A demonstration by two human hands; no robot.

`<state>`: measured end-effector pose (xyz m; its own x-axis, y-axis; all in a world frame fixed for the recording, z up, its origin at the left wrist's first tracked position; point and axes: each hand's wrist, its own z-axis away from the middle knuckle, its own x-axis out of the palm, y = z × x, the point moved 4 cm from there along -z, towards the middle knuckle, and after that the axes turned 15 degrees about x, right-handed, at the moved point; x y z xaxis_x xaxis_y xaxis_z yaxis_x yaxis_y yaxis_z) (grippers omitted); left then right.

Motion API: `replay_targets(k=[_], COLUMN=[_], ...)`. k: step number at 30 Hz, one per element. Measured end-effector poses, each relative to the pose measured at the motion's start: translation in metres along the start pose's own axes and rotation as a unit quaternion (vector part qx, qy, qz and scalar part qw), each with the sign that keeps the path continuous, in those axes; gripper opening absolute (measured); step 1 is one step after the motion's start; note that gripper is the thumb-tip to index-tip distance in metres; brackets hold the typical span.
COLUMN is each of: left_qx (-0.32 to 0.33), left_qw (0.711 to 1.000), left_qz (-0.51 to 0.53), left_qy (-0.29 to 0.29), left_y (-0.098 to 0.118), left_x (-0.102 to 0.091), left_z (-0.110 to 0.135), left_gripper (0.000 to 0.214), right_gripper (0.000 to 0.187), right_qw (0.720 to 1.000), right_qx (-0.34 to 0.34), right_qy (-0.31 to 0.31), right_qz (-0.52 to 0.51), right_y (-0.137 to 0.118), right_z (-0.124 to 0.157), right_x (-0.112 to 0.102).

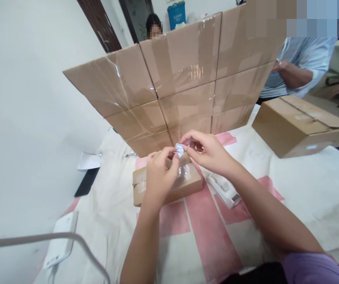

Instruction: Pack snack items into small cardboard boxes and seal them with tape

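A small white piece with blue edges (179,149), perhaps folded, is held between my two hands; its kind is too small to make out. The thumb and fingers of my left hand (162,171) pinch its left side. On its right side, my right hand (206,152) grips it with thumb and forefinger, the other fingers curled. Below both hands lies a flat cardboard box (184,185) with something clear and shiny, like plastic, on top. Under my right forearm, partly hidden, rests a white plastic device (224,191).
A taped cardboard partition (187,90) stands across the table. At right sits a larger carton (296,126); a person in a light blue shirt (305,59) is behind it. On the left lie a dark phone-like slab (87,182), a white box-shaped device (61,238) and a grey cable (39,238).
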<state>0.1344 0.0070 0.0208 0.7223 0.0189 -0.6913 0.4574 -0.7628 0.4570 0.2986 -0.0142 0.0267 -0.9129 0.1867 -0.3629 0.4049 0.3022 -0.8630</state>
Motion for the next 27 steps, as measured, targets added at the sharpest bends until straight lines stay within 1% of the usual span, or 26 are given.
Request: replay_targets(k=[3,5,7,9,10,12,15,17,25,27], left_qx=[-0.008,-0.002,0.031,0.089,0.115,0.148,0.150,0.149,0.146,0.147], left_qw=[1.000,0.999,0.996,0.988,0.983,0.978,0.980,0.981,0.984,0.984], left_qz=[0.021,0.033,0.023,-0.008,-0.027,-0.062,-0.086,-0.083,-0.058,-0.057], left_qy=[0.010,0.037,0.083,0.129,0.140,0.133,0.098,0.089,0.087,0.088], left_y=[0.001,0.003,0.006,0.010,0.012,0.013,0.012,0.012,0.013,0.012], left_x=[-0.002,-0.004,-0.007,-0.011,-0.012,-0.011,-0.008,-0.007,-0.009,-0.010], left_z=[0.000,0.000,0.001,0.001,0.002,0.003,0.003,0.003,0.003,0.003], left_gripper=[0.012,0.008,0.010,0.012,0.013,0.016,0.020,0.019,0.015,0.011], right_gripper=[0.002,0.004,0.006,0.007,0.008,0.012,0.019,0.020,0.021,0.020], right_qw=[0.999,0.997,0.995,0.995,0.995,0.995,0.993,0.992,0.993,0.994], right_qx=[0.031,0.052,0.063,0.062,0.060,0.056,0.063,0.067,0.053,0.047], right_qy=[-0.005,-0.007,-0.003,-0.001,-0.004,-0.016,-0.033,-0.036,-0.023,-0.022], right_qz=[-0.037,-0.061,-0.073,-0.078,-0.080,-0.086,-0.095,-0.099,-0.104,-0.096], right_y=[0.000,0.001,0.002,0.002,0.002,0.001,-0.002,-0.003,-0.004,-0.004], right_z=[0.000,-0.001,-0.001,0.000,0.000,0.002,0.004,0.006,0.004,0.004], right_x=[0.000,0.000,0.000,0.000,0.000,0.002,0.004,0.004,0.003,0.003])
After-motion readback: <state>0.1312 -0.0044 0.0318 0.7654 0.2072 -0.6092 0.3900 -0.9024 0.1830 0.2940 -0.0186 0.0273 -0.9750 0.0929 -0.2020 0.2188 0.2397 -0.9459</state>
